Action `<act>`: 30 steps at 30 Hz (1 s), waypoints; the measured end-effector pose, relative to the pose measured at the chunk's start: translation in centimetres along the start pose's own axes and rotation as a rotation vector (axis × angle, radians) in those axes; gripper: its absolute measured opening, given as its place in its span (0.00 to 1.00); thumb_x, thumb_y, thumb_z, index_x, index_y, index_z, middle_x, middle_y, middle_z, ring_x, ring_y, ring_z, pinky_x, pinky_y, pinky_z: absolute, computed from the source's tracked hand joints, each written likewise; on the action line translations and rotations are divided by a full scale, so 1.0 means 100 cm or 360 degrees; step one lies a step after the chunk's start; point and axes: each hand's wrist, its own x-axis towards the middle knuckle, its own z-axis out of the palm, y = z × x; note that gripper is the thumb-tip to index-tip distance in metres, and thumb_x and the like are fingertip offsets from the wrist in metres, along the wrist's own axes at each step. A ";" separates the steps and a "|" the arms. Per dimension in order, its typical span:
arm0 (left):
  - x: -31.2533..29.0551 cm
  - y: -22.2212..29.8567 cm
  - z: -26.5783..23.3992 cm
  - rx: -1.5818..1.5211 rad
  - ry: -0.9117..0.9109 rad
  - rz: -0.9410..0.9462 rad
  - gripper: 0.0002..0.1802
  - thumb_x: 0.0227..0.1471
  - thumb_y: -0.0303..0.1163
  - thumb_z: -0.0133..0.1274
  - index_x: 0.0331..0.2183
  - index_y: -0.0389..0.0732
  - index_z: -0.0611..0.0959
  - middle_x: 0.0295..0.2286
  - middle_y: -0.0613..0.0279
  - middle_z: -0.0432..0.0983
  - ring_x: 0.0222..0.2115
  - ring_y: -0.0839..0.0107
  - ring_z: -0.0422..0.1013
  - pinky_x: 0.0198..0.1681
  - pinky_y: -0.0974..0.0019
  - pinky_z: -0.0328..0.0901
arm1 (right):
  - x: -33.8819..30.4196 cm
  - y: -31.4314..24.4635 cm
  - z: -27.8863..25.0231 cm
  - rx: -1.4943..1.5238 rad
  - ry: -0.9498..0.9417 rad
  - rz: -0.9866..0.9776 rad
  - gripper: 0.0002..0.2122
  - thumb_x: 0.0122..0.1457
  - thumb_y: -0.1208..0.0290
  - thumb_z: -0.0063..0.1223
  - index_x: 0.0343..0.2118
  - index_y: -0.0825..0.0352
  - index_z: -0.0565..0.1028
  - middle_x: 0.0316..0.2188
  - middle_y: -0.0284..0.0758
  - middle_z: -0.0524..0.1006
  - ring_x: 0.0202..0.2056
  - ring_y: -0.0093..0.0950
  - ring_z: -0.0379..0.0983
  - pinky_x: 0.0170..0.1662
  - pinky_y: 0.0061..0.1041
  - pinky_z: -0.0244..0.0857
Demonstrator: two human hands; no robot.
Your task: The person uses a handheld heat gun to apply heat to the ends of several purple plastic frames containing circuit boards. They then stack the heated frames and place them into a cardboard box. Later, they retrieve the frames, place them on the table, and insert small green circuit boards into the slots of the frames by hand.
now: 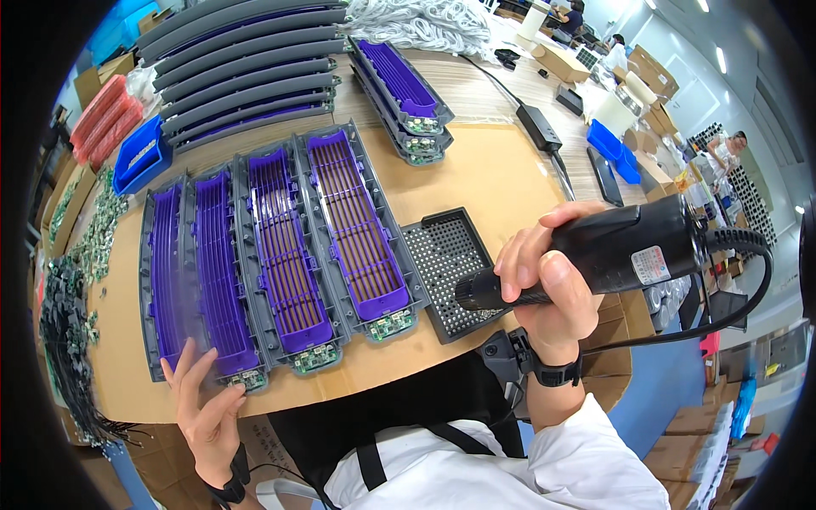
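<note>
Right hand (552, 280) grips driver (625, 246) over tray (439, 321); left hand (206, 408), fingers spread, at panel (223, 272). Apparent step: screw pickup; next calls for steady alignment.

Person (416, 480) is wearing a white top with a loose, wrinkled sleeve (595, 446); flat black straps (371, 461) are running over its front. Black bands (561, 374) are circling both wrists, a boxy black device (495, 352) sitting by the right one.
</note>
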 end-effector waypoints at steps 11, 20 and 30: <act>0.000 0.002 0.000 -0.0039 0.0001 0.0010 0.02 0.44 0.29 0.59 0.24 0.44 0.85 0.47 0.52 0.74 0.57 0.46 0.61 0.62 0.36 0.39 | 0.001 0.002 -0.001 -0.0193 -0.0057 0.0062 0.17 0.48 0.76 0.59 0.40 0.73 0.66 0.17 0.36 0.70 0.17 0.23 0.67 0.23 0.21 0.64; -0.002 0.000 0.001 -0.0072 0.0037 0.0007 0.05 0.39 0.23 0.57 0.23 0.42 0.84 0.47 0.52 0.74 0.57 0.46 0.61 0.63 0.37 0.39 | 0.012 0.004 -0.004 -0.0106 -0.0247 0.0303 0.15 0.46 0.78 0.62 0.35 0.76 0.70 0.19 0.33 0.74 0.18 0.20 0.70 0.23 0.18 0.62; -0.001 0.001 0.000 -0.0125 0.0070 -0.0024 0.06 0.38 0.23 0.60 0.24 0.45 0.85 0.47 0.57 0.74 0.57 0.49 0.62 0.62 0.36 0.41 | 0.006 0.002 -0.004 -0.0371 -0.0384 0.0075 0.18 0.50 0.70 0.56 0.41 0.70 0.63 0.14 0.34 0.66 0.15 0.25 0.65 0.25 0.25 0.63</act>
